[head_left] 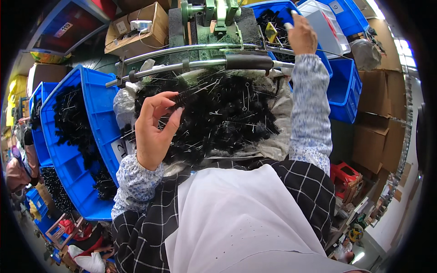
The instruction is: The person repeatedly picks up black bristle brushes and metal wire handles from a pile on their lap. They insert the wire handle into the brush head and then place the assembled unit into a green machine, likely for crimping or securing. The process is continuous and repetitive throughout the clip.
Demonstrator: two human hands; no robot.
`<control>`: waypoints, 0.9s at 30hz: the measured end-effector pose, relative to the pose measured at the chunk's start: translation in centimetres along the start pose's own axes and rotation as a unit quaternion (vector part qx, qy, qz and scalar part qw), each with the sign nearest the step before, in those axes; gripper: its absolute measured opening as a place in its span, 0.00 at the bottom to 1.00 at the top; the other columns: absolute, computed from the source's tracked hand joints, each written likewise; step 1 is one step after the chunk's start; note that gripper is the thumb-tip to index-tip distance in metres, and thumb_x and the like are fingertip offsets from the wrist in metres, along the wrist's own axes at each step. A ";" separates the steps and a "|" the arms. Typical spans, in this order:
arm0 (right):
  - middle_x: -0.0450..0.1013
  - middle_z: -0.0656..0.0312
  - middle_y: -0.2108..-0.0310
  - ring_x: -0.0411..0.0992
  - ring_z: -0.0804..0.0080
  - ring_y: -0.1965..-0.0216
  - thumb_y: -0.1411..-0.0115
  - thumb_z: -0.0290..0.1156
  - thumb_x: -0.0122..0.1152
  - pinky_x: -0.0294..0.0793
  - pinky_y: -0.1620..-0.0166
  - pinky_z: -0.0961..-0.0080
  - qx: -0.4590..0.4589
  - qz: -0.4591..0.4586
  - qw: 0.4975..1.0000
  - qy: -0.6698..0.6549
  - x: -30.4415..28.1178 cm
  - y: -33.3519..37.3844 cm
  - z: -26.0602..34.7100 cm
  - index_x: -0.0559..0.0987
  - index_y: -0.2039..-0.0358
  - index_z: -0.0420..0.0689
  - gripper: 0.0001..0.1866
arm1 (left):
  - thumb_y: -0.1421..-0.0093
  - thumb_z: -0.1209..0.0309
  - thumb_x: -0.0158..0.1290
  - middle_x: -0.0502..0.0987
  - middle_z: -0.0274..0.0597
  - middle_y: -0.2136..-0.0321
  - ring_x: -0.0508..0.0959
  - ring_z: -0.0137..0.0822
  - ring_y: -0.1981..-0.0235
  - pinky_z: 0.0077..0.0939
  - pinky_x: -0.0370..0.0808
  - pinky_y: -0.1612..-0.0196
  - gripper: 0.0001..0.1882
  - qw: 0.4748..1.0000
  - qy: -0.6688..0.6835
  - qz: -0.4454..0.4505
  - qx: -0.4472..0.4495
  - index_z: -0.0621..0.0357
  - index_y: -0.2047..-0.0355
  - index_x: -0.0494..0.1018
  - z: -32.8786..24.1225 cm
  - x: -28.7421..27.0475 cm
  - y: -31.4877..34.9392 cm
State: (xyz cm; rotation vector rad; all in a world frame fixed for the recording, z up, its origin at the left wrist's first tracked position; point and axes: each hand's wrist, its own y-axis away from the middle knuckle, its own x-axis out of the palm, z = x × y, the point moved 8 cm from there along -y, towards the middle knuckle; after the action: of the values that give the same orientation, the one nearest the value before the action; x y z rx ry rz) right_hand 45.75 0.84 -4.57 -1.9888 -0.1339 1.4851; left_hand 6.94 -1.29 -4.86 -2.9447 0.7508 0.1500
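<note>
My left hand [157, 129] is over the near left part of a pile of black bristle brushes [218, 118] with thin wire stems. Its fingers are curved, with a gap between thumb and forefinger. A brush with a wire loop end [215, 83] lies just beyond the fingertips; I see no grip on it. My right hand [303, 37] is stretched out over a blue bin [324, 61] at the back right, which holds more black brushes [271, 19]. White coverings show on its fingertips. Those fingers are apart, and nothing shows clearly between them.
A green machine [221, 18] with metal rails [182, 66] stands just beyond the pile. A large blue bin [98, 98] of brushes is at the left. To the right are another blue bin [343, 91] and cardboard boxes [371, 136]. A cardboard box [136, 34] sits back left.
</note>
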 end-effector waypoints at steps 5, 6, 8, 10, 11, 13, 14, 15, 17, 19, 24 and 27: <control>0.73 0.50 0.61 0.73 0.56 0.62 0.44 0.34 0.56 0.72 0.58 0.69 -0.174 0.391 0.749 -0.506 -9.0 8.7 16.9 0.73 0.56 0.44 0.15 | 0.47 0.84 0.51 0.70 0.47 0.55 0.73 0.30 0.59 0.22 0.72 0.57 0.14 0.995 -0.078 0.051 0.047 0.61 0.61 0.64 -0.4 1.9 0.0; 0.73 0.48 0.63 0.73 0.53 0.63 0.44 0.36 0.57 0.72 0.59 0.67 -0.185 0.450 0.704 -0.517 -9.9 10.8 19.2 0.73 0.55 0.46 0.17 | 0.46 0.84 0.50 0.69 0.47 0.55 0.73 0.31 0.57 0.23 0.71 0.55 0.15 0.991 -0.097 0.067 0.057 0.60 0.59 0.63 -0.3 2.3 0.0; 0.74 0.51 0.67 0.74 0.54 0.65 0.47 0.32 0.58 0.72 0.62 0.66 -0.182 0.414 0.718 -0.530 -10.7 12.0 20.8 0.75 0.58 0.46 0.15 | 0.50 0.84 0.53 0.71 0.44 0.57 0.76 0.31 0.63 0.22 0.73 0.59 0.18 0.994 -0.088 0.037 0.046 0.62 0.58 0.66 -0.4 1.7 0.3; 0.74 0.52 0.68 0.73 0.53 0.64 0.44 0.39 0.53 0.72 0.62 0.62 -0.180 0.313 0.775 -0.518 -9.0 10.2 19.6 0.75 0.59 0.49 0.15 | 0.51 0.84 0.53 0.72 0.44 0.59 0.76 0.32 0.63 0.22 0.72 0.60 0.18 0.993 -0.119 0.017 -0.005 0.62 0.58 0.66 -0.4 0.8 0.8; 0.75 0.52 0.68 0.74 0.56 0.65 0.44 0.34 0.51 0.74 0.64 0.64 -0.167 0.210 0.838 -0.474 -6.8 8.8 17.5 0.76 0.60 0.49 0.12 | 0.51 0.80 0.55 0.72 0.43 0.62 0.75 0.37 0.63 0.28 0.72 0.60 0.19 0.981 -0.192 0.042 -0.010 0.61 0.58 0.66 -0.1 0.6 0.9; 0.75 0.57 0.71 0.74 0.61 0.70 0.45 0.28 0.50 0.75 0.67 0.67 -0.094 0.131 0.958 -0.239 -2.1 4.5 12.7 0.77 0.63 0.51 0.11 | 0.52 0.76 0.57 0.72 0.44 0.61 0.74 0.39 0.61 0.31 0.70 0.57 0.21 0.926 -0.344 0.156 0.027 0.59 0.56 0.66 1.4 1.5 1.6; 0.74 0.59 0.72 0.74 0.63 0.70 0.45 0.29 0.50 0.74 0.66 0.68 -0.071 0.097 0.983 -0.140 0.7 3.6 10.4 0.78 0.63 0.52 0.10 | 0.52 0.74 0.57 0.73 0.44 0.61 0.73 0.40 0.60 0.33 0.69 0.56 0.22 0.885 -0.414 0.210 0.045 0.58 0.55 0.66 2.4 2.2 2.1; 0.74 0.59 0.72 0.73 0.64 0.68 0.44 0.30 0.50 0.74 0.65 0.68 -0.063 0.091 0.987 -0.119 3.0 3.4 8.8 0.78 0.63 0.52 0.10 | 0.54 0.70 0.58 0.73 0.43 0.61 0.71 0.42 0.59 0.34 0.66 0.54 0.24 0.845 -0.471 0.249 0.057 0.57 0.56 0.67 3.4 2.9 2.8; 0.74 0.60 0.71 0.73 0.64 0.66 0.44 0.31 0.50 0.73 0.62 0.68 -0.052 0.091 0.990 -0.098 4.0 2.7 8.1 0.78 0.62 0.53 0.11 | 0.55 0.71 0.58 0.73 0.39 0.62 0.71 0.38 0.61 0.32 0.66 0.56 0.24 0.816 -0.518 0.251 0.060 0.56 0.55 0.66 3.7 3.8 3.2; 0.74 0.60 0.70 0.73 0.64 0.64 0.45 0.32 0.51 0.72 0.60 0.67 -0.045 0.103 0.989 -0.098 4.6 2.3 8.0 0.78 0.62 0.53 0.11 | 0.54 0.70 0.58 0.73 0.39 0.63 0.71 0.38 0.63 0.32 0.66 0.58 0.25 0.809 -0.525 0.257 0.053 0.56 0.54 0.66 4.0 4.1 3.1; 0.75 0.60 0.69 0.73 0.64 0.64 0.45 0.33 0.52 0.72 0.61 0.67 -0.058 0.106 0.986 -0.115 6.1 2.1 8.1 0.79 0.62 0.55 0.11 | 0.52 0.67 0.56 0.73 0.38 0.65 0.71 0.38 0.64 0.31 0.65 0.60 0.22 0.803 -0.528 0.267 0.074 0.56 0.55 0.67 4.2 4.4 3.1; 0.75 0.60 0.70 0.73 0.64 0.64 0.45 0.33 0.52 0.73 0.61 0.66 -0.052 0.105 0.986 -0.117 6.2 2.2 8.0 0.79 0.61 0.55 0.12 | 0.52 0.69 0.54 0.72 0.38 0.71 0.71 0.35 0.67 0.30 0.65 0.62 0.18 0.822 -0.504 0.243 0.107 0.55 0.59 0.70 4.3 4.2 2.9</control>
State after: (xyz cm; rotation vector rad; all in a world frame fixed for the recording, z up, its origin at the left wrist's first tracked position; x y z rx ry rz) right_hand 40.25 5.31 -12.12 -1.9508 -0.1049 1.8813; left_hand 8.96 -5.27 -9.79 -1.9130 1.1330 1.3928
